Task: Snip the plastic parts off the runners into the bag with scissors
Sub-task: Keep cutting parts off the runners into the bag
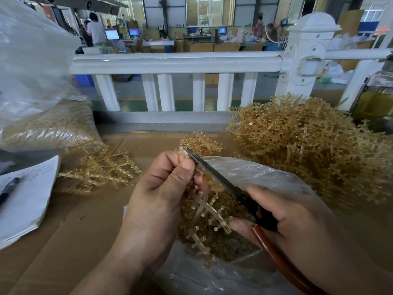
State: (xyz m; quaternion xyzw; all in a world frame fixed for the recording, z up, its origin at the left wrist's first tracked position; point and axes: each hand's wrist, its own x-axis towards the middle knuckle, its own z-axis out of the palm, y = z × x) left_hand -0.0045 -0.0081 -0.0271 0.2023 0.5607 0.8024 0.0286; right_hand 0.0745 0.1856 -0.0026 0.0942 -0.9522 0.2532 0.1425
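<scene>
While the left hand [157, 201] pinches the upper end of one runner [204, 207] between thumb and curled fingers, we log the right hand [287, 222] gripping the scissors [214, 173], its fingers wrapped round the handles.

Head view (the only one): the blades lie along the runner's edge with their tips by the left thumb. We cannot tell whether they are parted. The runner hangs over the open bag [265, 173] on the cardboard-covered bench [89, 220], with small parts on most of its side stubs. Snipped parts [229, 248] already cover the bag's bottom.

Progress, as we judge it:
- A filled bag [49, 126] lies far left, so much is done.
- A large heap of runners [308, 150] on the right looks uncut, so much is left.
- We cannot tell whether the smaller heap [102, 169] on the left is stripped.

Paper sheets [27, 199] with a pen [9, 189] sit at the left edge.
</scene>
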